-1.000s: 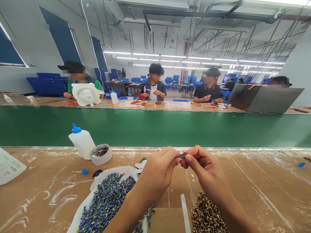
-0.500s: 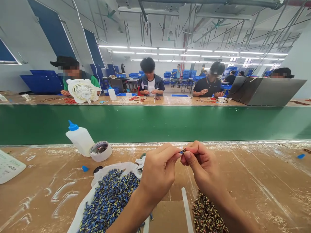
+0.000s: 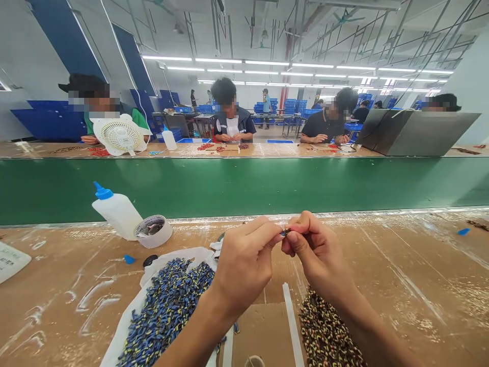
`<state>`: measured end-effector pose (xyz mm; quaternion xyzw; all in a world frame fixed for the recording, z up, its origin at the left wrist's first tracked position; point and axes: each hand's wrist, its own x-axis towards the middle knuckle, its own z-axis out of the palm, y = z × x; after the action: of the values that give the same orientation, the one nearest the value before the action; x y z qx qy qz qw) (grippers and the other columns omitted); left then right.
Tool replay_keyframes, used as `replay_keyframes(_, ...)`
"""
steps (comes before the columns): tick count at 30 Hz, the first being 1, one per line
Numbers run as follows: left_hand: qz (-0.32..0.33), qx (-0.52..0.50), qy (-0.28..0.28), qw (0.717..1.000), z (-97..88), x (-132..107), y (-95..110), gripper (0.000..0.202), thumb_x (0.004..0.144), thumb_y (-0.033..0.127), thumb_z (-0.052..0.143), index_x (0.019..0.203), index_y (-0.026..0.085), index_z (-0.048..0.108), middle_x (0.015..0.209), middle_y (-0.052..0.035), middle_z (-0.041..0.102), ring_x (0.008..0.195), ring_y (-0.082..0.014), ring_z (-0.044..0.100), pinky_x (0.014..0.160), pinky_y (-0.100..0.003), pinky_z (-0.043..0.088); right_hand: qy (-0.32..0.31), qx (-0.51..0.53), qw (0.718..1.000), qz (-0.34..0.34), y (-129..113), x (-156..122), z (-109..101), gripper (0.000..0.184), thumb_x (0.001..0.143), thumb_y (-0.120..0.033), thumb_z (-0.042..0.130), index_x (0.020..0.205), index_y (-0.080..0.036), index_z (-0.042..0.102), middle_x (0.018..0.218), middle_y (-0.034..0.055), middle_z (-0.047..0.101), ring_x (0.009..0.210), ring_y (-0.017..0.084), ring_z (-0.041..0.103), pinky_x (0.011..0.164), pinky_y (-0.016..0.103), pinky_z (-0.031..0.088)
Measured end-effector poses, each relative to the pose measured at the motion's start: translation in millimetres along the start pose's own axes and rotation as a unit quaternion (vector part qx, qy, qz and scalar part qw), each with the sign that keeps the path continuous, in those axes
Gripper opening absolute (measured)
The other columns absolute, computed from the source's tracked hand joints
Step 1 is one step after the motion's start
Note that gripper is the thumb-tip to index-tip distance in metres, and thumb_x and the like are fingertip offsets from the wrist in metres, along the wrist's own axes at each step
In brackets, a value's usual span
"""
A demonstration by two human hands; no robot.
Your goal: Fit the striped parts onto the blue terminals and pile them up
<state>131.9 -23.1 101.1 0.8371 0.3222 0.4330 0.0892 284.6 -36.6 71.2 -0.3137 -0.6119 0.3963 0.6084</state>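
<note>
My left hand (image 3: 248, 255) pinches a small blue piece (image 3: 283, 233) between thumb and forefinger. Against it, my right hand (image 3: 315, 247) pinches a small dark piece (image 3: 289, 232), and the two pieces meet at the fingertips. Fingers hide most of both. Below my left forearm lies a white bag (image 3: 118, 334) spread under a heap of small blue, black and yellow pieces (image 3: 168, 306). Beside my right forearm is a pile of small dark brown pieces with yellow and red parts (image 3: 324, 331). Between the piles sits a cardboard sheet (image 3: 263, 331) edged with white tape strips (image 3: 292, 326).
A white squeeze bottle with a blue tip (image 3: 118, 211) stands at left, touching a tape roll (image 3: 162, 235). Blue caps (image 3: 129, 259) lie on the table. A green conveyor belt (image 3: 244, 186) separates me from several people working opposite, near a white fan (image 3: 120, 135) and a metal box (image 3: 420, 133).
The view has shifted slightly, and a round rim now shows at the bottom of the cardboard. Both hands stay fingertip to fingertip, still pinching the small pieces.
</note>
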Motion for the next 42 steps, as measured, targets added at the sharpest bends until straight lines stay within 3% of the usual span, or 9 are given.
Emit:
replay_keyframes(6, -0.012, -0.005, -0.031, 0.999, -6.9, 2.7, -0.5, 0.022, 0.096, 0.011, 0.046, 0.079, 0.016, 0.060, 0.075, 0.0011, 0.055, 0.066, -0.0102, 0.047, 0.062, -0.024, 0.034, 0.003, 0.065, 0.997, 0.048, -2.9, 5.7, 2.9, 0.019, 0.095, -0.033, 0.056, 0.081, -0.020, 0.052, 0.070, -0.0012, 0.061, 0.064, 0.013, 0.053, 0.062, 0.027, 0.044)
replay_keyframes(13, -0.046, -0.070, -0.055, 0.995, 1.9, 3.4, 1.0, 0.023, 0.098, 0.013, 0.042, 0.084, 0.018, 0.059, 0.082, 0.0008, 0.063, 0.078, -0.0117, 0.055, 0.071, -0.024, 0.039, 0.014, 0.045, 0.997, 0.061, -6.1, 5.6, -5.6, 0.018, 0.094, -0.034, 0.058, 0.082, -0.021, 0.056, 0.071, -0.0009, 0.062, 0.066, 0.013, 0.054, 0.064, 0.027, 0.046)
replay_keyframes(21, -0.042, -0.059, -0.024, 0.997, 1.7, 1.3, -0.5, 0.025, 0.093, 0.009, 0.046, 0.072, 0.018, 0.053, 0.068, 0.0041, 0.059, 0.062, -0.0085, 0.051, 0.060, -0.021, 0.037, 0.011, 0.035, 0.999, 0.027, -2.5, 0.5, 3.4, 0.017, 0.096, -0.029, 0.055, 0.081, -0.021, 0.054, 0.071, -0.0020, 0.059, 0.068, 0.012, 0.054, 0.066, 0.025, 0.045)
replay_keyframes(30, -0.026, -0.057, -0.043, 0.997, -3.3, 3.9, -3.3, 0.023, 0.087, 0.002, 0.047, 0.072, 0.018, 0.054, 0.067, 0.0047, 0.060, 0.060, -0.0088, 0.051, 0.058, -0.021, 0.035, 0.000, 0.015, 1.000, 0.020, -2.2, 0.2, 4.6, 0.015, 0.096, -0.029, 0.054, 0.084, -0.022, 0.054, 0.075, -0.0017, 0.055, 0.070, 0.013, 0.056, 0.066, 0.027, 0.046)
replay_keyframes(36, -0.037, -0.048, -0.055, 0.997, -16.8, -2.0, 12.9, 0.026, 0.094, 0.013, 0.043, 0.072, 0.019, 0.054, 0.066, 0.0027, 0.058, 0.062, -0.0103, 0.053, 0.060, -0.022, 0.036, -0.003, 0.085, 0.996, 0.034, -9.9, -4.5, 11.6, 0.019, 0.097, -0.035, 0.052, 0.084, -0.021, 0.052, 0.070, -0.0009, 0.059, 0.067, 0.013, 0.055, 0.066, 0.027, 0.045)
replay_keyframes(42, -0.099, -0.064, -0.103, 0.988, -25.0, -10.9, 31.2, 0.026, 0.098, 0.020, 0.040, 0.078, 0.019, 0.057, 0.073, 0.0008, 0.065, 0.068, -0.0122, 0.057, 0.065, -0.023, 0.039, -0.031, 0.091, 0.992, 0.078, -20.0, -16.9, 19.5, 0.024, 0.093, -0.041, 0.057, 0.087, -0.018, 0.057, 0.072, 0.0009, 0.062, 0.066, 0.014, 0.055, 0.065, 0.027, 0.046)
